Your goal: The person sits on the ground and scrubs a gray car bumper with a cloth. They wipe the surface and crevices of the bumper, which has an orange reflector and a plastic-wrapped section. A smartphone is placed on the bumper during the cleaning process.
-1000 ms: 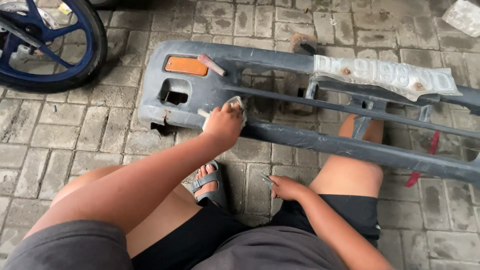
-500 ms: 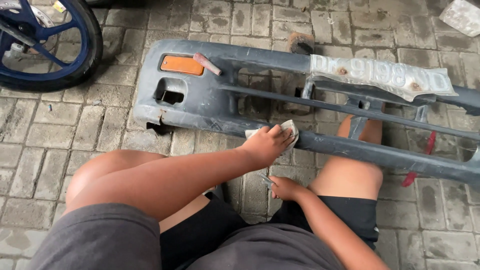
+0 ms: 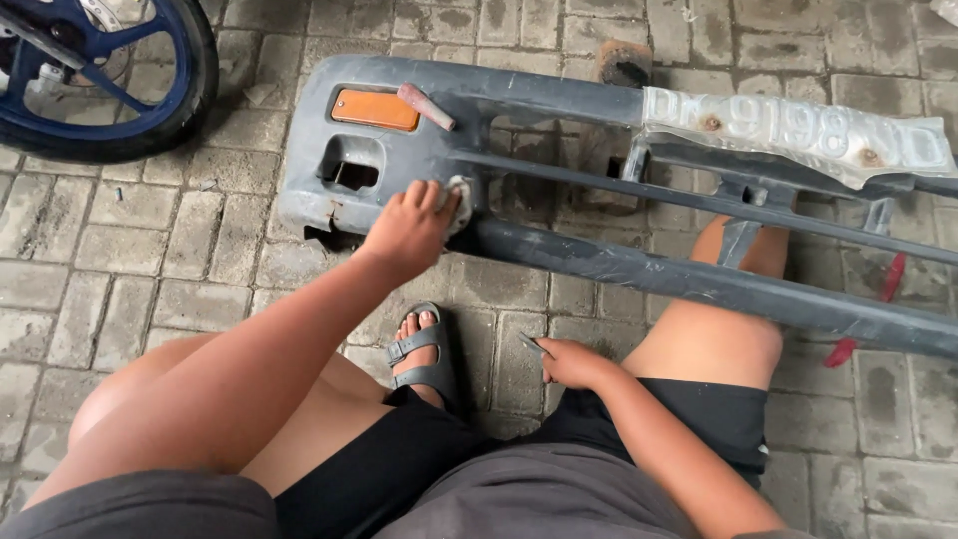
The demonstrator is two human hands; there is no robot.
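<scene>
A grey car bumper (image 3: 639, 269) lies on the paving in front of me, with an orange side lamp (image 3: 374, 110) at its left end. My left hand (image 3: 411, 230) presses a small pale piece of sandpaper (image 3: 459, 200) against the bumper's lower left face. Low by my thigh, my right hand (image 3: 574, 364) rests with fingers curled around a small thin grey object; I cannot tell what it is. My left foot in a grey sandal (image 3: 424, 349) sits below the bumper.
A blue motorcycle wheel (image 3: 95, 80) stands at the top left. A worn pale licence plate (image 3: 798, 130) is fixed on the bumper's upper right. A red strip (image 3: 868, 319) hangs near the bumper's right. Grey paving bricks (image 3: 150, 269) cover the ground.
My left hand, with the sandpaper, slid right along the bumper's lower bar, then came back left toward the lamp end. The right hand stayed put.
</scene>
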